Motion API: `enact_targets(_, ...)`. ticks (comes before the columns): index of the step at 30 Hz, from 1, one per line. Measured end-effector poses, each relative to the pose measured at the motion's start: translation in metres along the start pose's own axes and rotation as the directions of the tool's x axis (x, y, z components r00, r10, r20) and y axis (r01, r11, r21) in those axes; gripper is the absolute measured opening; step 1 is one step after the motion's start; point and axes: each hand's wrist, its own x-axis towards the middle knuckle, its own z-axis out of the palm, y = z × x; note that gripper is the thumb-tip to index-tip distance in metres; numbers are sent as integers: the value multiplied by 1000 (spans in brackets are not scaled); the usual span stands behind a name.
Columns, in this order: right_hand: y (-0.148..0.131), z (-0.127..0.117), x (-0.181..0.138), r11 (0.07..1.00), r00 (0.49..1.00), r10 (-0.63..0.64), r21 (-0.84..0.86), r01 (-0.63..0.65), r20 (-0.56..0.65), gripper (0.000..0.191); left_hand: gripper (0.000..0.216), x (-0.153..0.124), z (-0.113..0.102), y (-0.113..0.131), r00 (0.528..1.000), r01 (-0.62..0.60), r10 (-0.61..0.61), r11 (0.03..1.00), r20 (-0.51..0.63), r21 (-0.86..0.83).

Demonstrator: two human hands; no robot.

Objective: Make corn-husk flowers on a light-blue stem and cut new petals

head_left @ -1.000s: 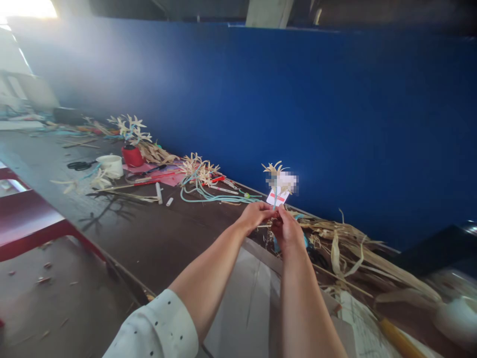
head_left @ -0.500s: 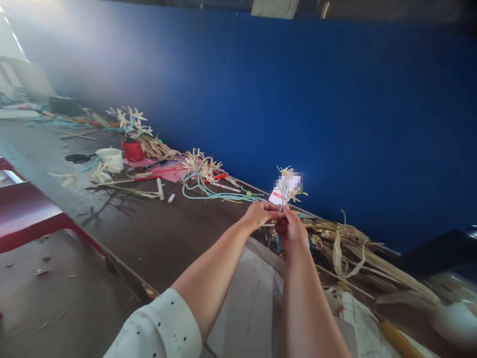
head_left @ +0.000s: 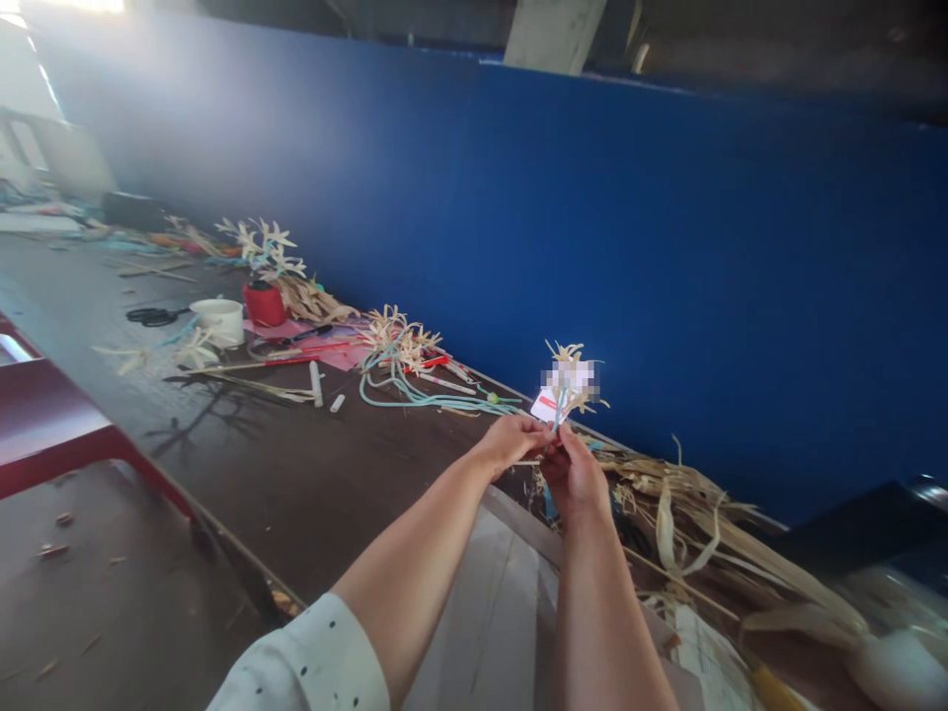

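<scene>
Both hands meet over the bench and pinch the pale blue stem of a dried husk flower (head_left: 569,354). My left hand (head_left: 513,440) comes from the left, its thumb and fingers closed at the stem. From below, my right hand (head_left: 580,474) is closed around the lower part of the same stem. The flower stands nearly upright above my fingertips, its cream petals spread. Behind it is a bright white card (head_left: 546,406) with a red band, partly blurred out. Dried corn husks (head_left: 688,494) lie just right of my right hand.
A bunch of husk flowers with blue stems (head_left: 400,346) lies along the blue wall (head_left: 667,247). Farther left are a red pot (head_left: 265,303) of flowers, a white cup (head_left: 220,322) and black scissors (head_left: 153,316). A dark red chair (head_left: 51,415) stands at the bench's left edge.
The camera view has tilted slightly, so the scene sits a little lower. Both hands still hold the flower stem, with only small finger shifts.
</scene>
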Motion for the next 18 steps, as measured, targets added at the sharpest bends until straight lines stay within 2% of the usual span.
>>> enact_targets(5, -2, -1, 2, 992, 985, -119, -45, 114, -125, 27, 29, 4, -1, -7, 999, -27, 30, 995, -30, 99)
enact_targets(9, -4, -2, 4, 976, 971, -200, -117, 185, -130, 19, 28, 3, 1, -8, 1000, 11, -11, 999, -2, 43)
enact_targets(13, -4, -2, 6, 977, 969, -202, -94, 190, -142, 20, 30, 0, 2, -5, 999, 35, -35, 999, 8, 9)
enact_targets(18, -5, -5, 7, 991, 977, -136, -24, 134, -164, 21, 39, -4, 2, 0, 1000, 13, -15, 992, 15, 122)
